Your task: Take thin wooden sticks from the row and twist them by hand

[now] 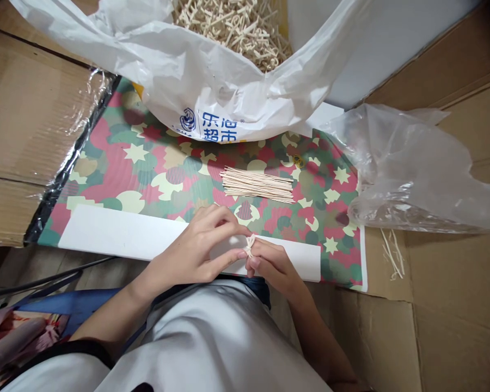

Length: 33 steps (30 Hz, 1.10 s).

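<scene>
Between my fingertips is a small knotted piece of pale thin strip, looped over itself. My left hand pinches it from the left with thumb and index finger. From the right, my right hand has its fingers closed on the same piece, with the fingertips partly hidden. Both hands are over the white strip along the table's near edge. Just beyond them lies a bundle of straight pale sticks, side by side on the camouflage-patterned tabletop.
A white plastic bag at the back holds many small pale knotted pieces. A clear plastic bag lies to the right. A few loose strips rest on the cardboard. Cardboard boxes stand at left.
</scene>
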{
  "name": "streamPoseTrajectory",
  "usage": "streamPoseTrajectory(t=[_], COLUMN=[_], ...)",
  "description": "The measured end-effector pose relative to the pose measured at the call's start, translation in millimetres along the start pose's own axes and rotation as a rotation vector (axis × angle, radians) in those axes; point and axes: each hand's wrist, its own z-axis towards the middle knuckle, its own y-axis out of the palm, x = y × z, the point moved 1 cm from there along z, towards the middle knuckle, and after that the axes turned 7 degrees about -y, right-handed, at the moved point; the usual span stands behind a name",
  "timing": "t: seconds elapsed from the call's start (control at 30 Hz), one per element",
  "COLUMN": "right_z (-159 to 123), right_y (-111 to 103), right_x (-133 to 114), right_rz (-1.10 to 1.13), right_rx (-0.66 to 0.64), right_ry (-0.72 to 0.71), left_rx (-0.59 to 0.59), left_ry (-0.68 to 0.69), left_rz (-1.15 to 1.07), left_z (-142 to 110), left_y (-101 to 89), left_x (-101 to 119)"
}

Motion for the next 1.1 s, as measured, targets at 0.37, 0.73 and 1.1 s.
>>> streamPoseTrajectory(t=[0.37,0.73,1.1], right_z=[-4.0,11.5,7.6], right_y=[-2.5,-17.5,-18.3], right_x=[4.4,-3.6,12.2], right_rz=[-0.077,-0.226,-0.117], right_rx=[0.138,0.025,0.091], right_ry=[-0.051,-0.128,0.075], left_rx=[-0.055,-0.218,-0.132], left_ry=[0.030,0.068,-0.176], left_rz=[-0.067,-0.060,-0.371], left_z=[2.1,5.1,5.5], left_y=[1.4,3.1,15.0], left_x=[4.0,6.7,-3.9])
